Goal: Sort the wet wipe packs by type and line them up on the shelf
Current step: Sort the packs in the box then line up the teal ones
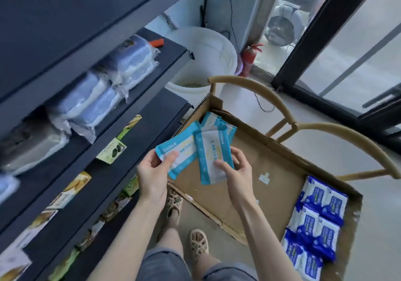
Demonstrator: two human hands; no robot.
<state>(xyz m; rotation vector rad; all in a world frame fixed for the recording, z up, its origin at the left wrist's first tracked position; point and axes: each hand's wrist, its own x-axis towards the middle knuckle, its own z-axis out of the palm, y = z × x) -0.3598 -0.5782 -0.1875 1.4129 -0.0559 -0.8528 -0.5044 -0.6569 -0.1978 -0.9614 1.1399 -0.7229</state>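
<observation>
Head view: the cardboard box [260,161] holds overlapping dark-blue packs [314,226] in its near right corner, at least seven, and a few loose light-blue packs [214,121] at its far corner. Above it, the left hand [152,172] pinches the left-hand pack [182,150], thumb on top, long axis slanting up-right. The right hand [236,172] curls round the right-hand pack [213,150], which points away and overlaps the first.

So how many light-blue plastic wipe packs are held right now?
2. One pack in the left hand, the other pack in the right hand. More packs lie behind in the brown cardboard box, partly hidden.
</observation>
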